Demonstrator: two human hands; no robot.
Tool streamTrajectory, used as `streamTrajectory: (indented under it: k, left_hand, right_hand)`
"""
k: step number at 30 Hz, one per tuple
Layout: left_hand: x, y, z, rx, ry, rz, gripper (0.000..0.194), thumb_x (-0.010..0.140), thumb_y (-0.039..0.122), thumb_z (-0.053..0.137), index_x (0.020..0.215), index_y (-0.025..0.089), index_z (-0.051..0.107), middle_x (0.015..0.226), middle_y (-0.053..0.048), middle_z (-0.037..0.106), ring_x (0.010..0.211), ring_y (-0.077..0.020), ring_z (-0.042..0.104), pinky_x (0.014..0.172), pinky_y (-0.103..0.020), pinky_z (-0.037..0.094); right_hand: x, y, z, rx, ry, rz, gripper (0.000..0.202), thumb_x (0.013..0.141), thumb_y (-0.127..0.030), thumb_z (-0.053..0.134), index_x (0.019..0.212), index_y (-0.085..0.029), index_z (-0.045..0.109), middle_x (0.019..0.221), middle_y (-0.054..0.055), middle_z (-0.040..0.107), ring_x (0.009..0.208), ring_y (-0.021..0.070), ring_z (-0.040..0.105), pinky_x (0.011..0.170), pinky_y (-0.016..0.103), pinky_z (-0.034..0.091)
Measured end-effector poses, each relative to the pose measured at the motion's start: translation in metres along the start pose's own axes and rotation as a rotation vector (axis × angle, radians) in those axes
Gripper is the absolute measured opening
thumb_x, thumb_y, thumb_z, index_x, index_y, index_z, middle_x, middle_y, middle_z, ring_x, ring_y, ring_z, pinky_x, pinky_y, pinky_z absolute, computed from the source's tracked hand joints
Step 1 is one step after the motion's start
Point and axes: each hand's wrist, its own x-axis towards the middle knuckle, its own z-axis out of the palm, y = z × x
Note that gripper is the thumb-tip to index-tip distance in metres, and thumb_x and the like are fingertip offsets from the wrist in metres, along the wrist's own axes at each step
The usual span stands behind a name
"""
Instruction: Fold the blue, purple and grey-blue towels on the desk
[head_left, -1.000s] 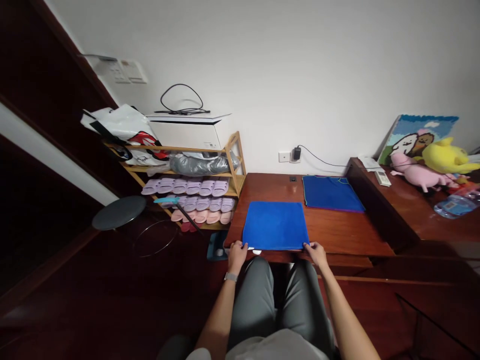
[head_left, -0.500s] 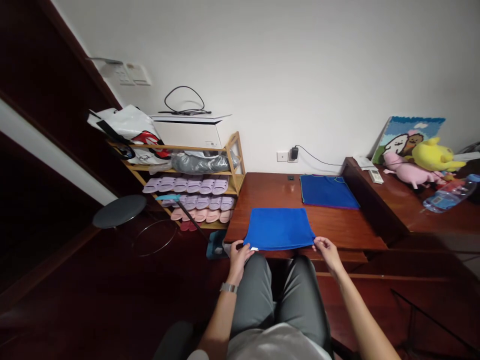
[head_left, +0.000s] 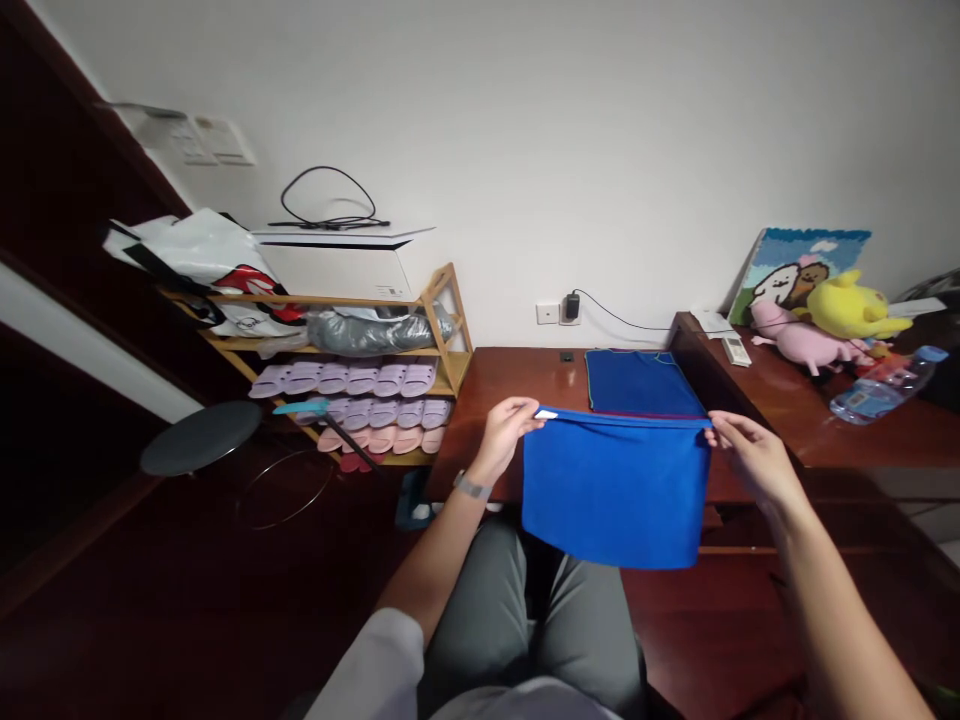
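A bright blue cloth (head_left: 619, 495) hangs between my two hands, its upper edge stretched straight and its lower part drooping over the front of the desk and my lap. My left hand (head_left: 508, 432) pinches the upper left corner, beside a small white tag. At the upper right corner, my right hand (head_left: 746, 450) grips the cloth between thumb and fingers. Just behind the raised cloth, a darker blue folded cloth (head_left: 637, 380) with coloured edging lies flat on the brown wooden desk (head_left: 517, 375).
Left of the desk stands a wooden shoe rack (head_left: 450, 340) with slippers, a white box (head_left: 337, 268) and a bag. A round stool (head_left: 201, 438) is farther left. On the raised right ledge are a remote (head_left: 736, 350), plush toys (head_left: 855, 308) and a plastic bottle (head_left: 885, 388).
Both hands have lifted the bright blue cloth off the desk and carried it up and to the right. It now hangs down from its held edge. The view has shifted slightly right.
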Motion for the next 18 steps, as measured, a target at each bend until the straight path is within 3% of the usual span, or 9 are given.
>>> streamTrajectory:
  k: [4, 9, 12, 15, 18]
  left_hand:
    - [0.075, -0.005, 0.049, 0.011, -0.059, -0.065, 0.023, 0.086, 0.027, 0.086, 0.093, 0.011, 0.072, 0.085, -0.009, 0.076, 0.077, -0.0187, 0.077, 0.087, -0.037, 0.065]
    - [0.168, 0.008, 0.117, 0.017, -0.067, 0.008, 0.017, 0.091, 0.021, 0.081, 0.095, 0.011, 0.067, 0.083, -0.009, 0.076, 0.076, -0.0175, 0.078, 0.084, -0.034, 0.064]
    - [0.209, 0.003, 0.142, 0.006, -0.11, 0.053, 0.02, 0.092, 0.024, 0.08, 0.099, 0.013, 0.066, 0.081, -0.006, 0.076, 0.078, -0.017, 0.078, 0.084, -0.033, 0.064]
    - [0.237, -0.032, 0.149, -0.003, -0.12, 0.011, 0.022, 0.091, 0.026, 0.082, 0.097, 0.013, 0.065, 0.08, -0.006, 0.075, 0.078, -0.0172, 0.078, 0.084, -0.033, 0.064]
    - [0.247, -0.093, 0.14, 0.034, -0.099, -0.088, 0.022, 0.09, 0.028, 0.081, 0.096, 0.014, 0.066, 0.079, -0.006, 0.074, 0.076, -0.0178, 0.078, 0.081, -0.033, 0.065]
  right_hand:
    - [0.093, -0.011, -0.002, 0.039, 0.021, 0.04, 0.051, 0.057, -0.041, 0.102, 0.092, -0.012, 0.077, 0.067, 0.0, 0.067, 0.068, 0.0138, 0.066, 0.064, 0.024, 0.058]
    - [0.208, -0.045, 0.006, 0.097, 0.093, -0.111, 0.024, 0.076, -0.025, 0.092, 0.083, -0.014, 0.072, 0.059, -0.005, 0.056, 0.061, 0.0094, 0.06, 0.059, 0.019, 0.053]
    - [0.255, -0.052, 0.001, 0.14, 0.132, -0.178, 0.011, 0.085, -0.017, 0.082, 0.087, -0.013, 0.072, 0.061, -0.004, 0.057, 0.061, 0.008, 0.06, 0.061, 0.018, 0.052]
    - [0.283, -0.025, -0.011, 0.13, 0.158, -0.159, 0.01, 0.083, -0.017, 0.08, 0.087, -0.013, 0.072, 0.06, -0.005, 0.056, 0.062, 0.0081, 0.061, 0.062, 0.018, 0.053]
    - [0.293, 0.035, -0.021, 0.08, 0.234, -0.065, 0.02, 0.073, -0.024, 0.087, 0.083, -0.015, 0.071, 0.058, -0.007, 0.057, 0.059, 0.0082, 0.059, 0.06, 0.018, 0.055]
